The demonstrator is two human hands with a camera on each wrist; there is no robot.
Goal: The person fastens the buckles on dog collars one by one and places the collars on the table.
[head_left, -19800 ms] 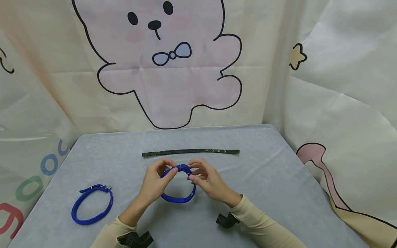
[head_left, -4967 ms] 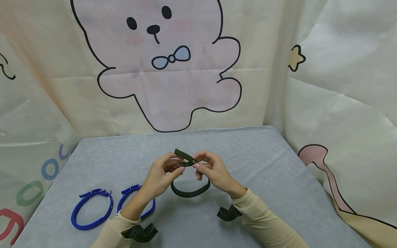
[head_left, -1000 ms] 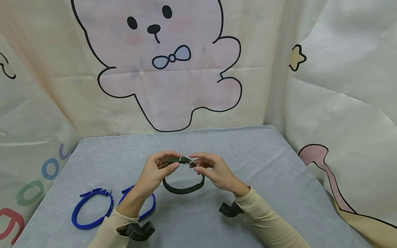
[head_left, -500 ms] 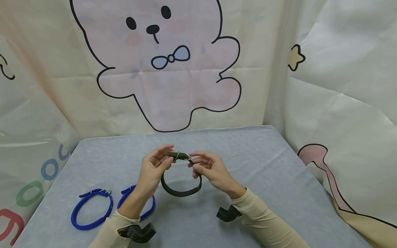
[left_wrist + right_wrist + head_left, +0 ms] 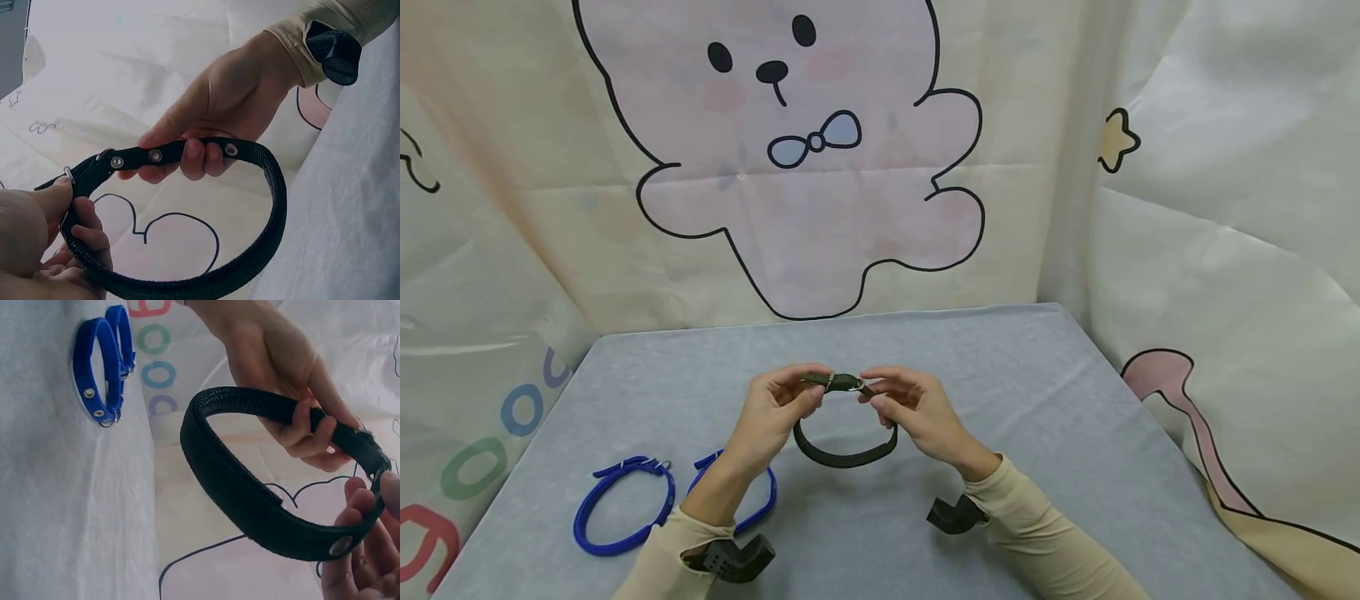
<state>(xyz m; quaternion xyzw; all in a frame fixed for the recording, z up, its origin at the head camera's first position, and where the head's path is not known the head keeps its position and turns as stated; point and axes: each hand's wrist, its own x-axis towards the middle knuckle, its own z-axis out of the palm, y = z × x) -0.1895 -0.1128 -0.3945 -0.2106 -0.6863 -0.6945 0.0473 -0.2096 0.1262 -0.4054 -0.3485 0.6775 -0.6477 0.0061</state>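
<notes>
Both hands hold a dark green pet collar (image 5: pixel 846 459), bent into a loop and raised over the table. My left hand (image 5: pixel 773 410) pinches it beside the metal buckle (image 5: pixel 69 175), thumb in front and fingers behind. On the other side of the metal ring (image 5: pixel 859 385), my right hand (image 5: pixel 923 418) grips the strap between thumb and fingers. In the left wrist view, metal eyelets (image 5: pixel 155 155) show along the band by the right fingers. The strap end passes through the buckle. The lower part of the loop hangs free, its thicker padded section (image 5: pixel 250 512) facing the right wrist camera.
Two blue collars, each a closed loop, lie on the left of the grey cloth-covered table (image 5: pixel 1015 375): one blue collar (image 5: pixel 613 550) farther left, another blue collar (image 5: pixel 772 492) partly behind the left forearm. A printed curtain (image 5: pixel 880 217) hangs behind the table.
Earlier the hands held a blue collar while the green strap lay flat; that blue collar now lies at left. The green collar's raised strap end now lies along the band through the buckle.
</notes>
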